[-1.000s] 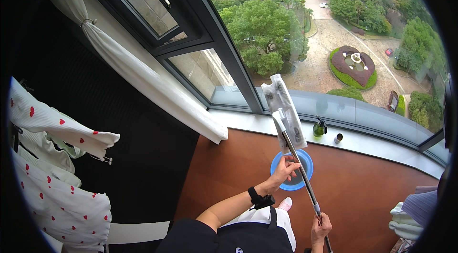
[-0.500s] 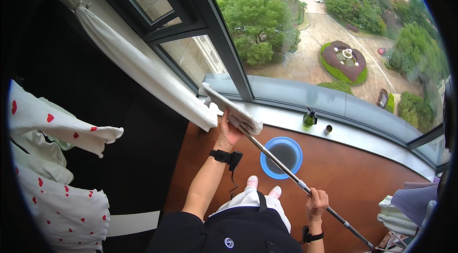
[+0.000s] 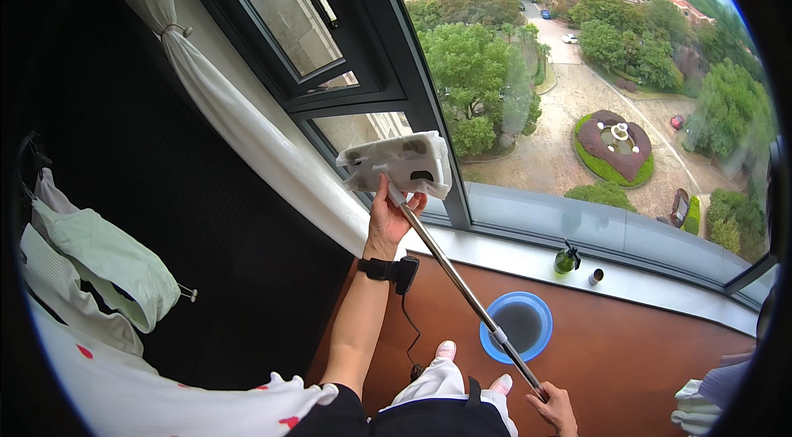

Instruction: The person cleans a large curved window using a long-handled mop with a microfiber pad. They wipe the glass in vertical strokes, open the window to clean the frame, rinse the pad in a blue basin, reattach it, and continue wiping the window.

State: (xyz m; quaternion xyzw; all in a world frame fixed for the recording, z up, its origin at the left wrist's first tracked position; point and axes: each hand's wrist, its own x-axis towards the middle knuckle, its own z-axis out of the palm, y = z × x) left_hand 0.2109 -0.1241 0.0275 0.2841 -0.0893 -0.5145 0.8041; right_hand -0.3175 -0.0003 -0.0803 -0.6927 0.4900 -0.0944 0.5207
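Observation:
A flat mop [image 3: 452,272] with a long metal pole slants across the view between my two hands. Its rectangular head [image 3: 394,163] is covered with a white cloth and is raised in front of the window. My left hand [image 3: 389,221] is closed round the pole just below the head, thumb pointing up along it. Lower down, at the right, my right hand [image 3: 557,411] grips the pole; the pole's far end is cut off by the lower edge. Beneath the pole, a blue basin [image 3: 542,345] of dark grey water stands on the brown floor.
A tall dark-framed window [image 3: 445,115] fills the far side. On its white sill stand a green spray bottle [image 3: 566,260] and a small cylinder [image 3: 596,276]. A white curtain [image 3: 223,99] is tied back on the left. Clothes [image 3: 107,264] hang at left; folded fabric [image 3: 701,404] lies at right.
The mop head has risen and turned, so its broad face shows more fully. My view has tilted up and shifted left, and the heart-patterned clothing is now closer to my left arm.

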